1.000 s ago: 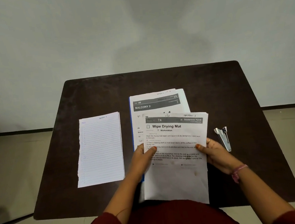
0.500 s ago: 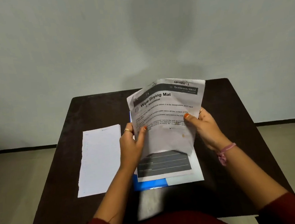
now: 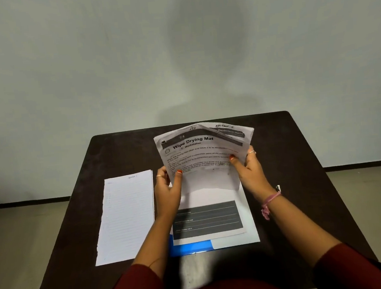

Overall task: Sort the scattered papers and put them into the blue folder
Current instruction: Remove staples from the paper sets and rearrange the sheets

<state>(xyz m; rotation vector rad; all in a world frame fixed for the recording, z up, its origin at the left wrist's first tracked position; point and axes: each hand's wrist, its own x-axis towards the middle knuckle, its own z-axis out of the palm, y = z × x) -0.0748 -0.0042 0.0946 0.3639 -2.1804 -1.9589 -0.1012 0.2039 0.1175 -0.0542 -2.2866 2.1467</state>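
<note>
Paper first: the "Wipe Drying Mat" sheet (image 3: 205, 152) is up off the table, bowed along its top edge, and you hold it at both side edges. Your left hand (image 3: 167, 189) pinches its left edge between thumb and fingers (image 3: 160, 175), and your right hand (image 3: 248, 169) pinches the right edge the same way, thumb on the printed face. Its long axis runs away from you, heading farthest. Directly below and toward you lies the stack of printed sheets (image 3: 213, 220), resting on the blue folder (image 3: 189, 247), of which only a strip shows at the near left corner. So the drop point lies straight down and slightly nearer your body, about equally close to either hand. To your left, just beside the stack but apart from it, a lined sheet (image 3: 126, 215) lies flat with its long axis also running away from you. The dark table (image 3: 313, 180) stands against a plain pale wall (image 3: 178, 54), with floor either side.
</note>
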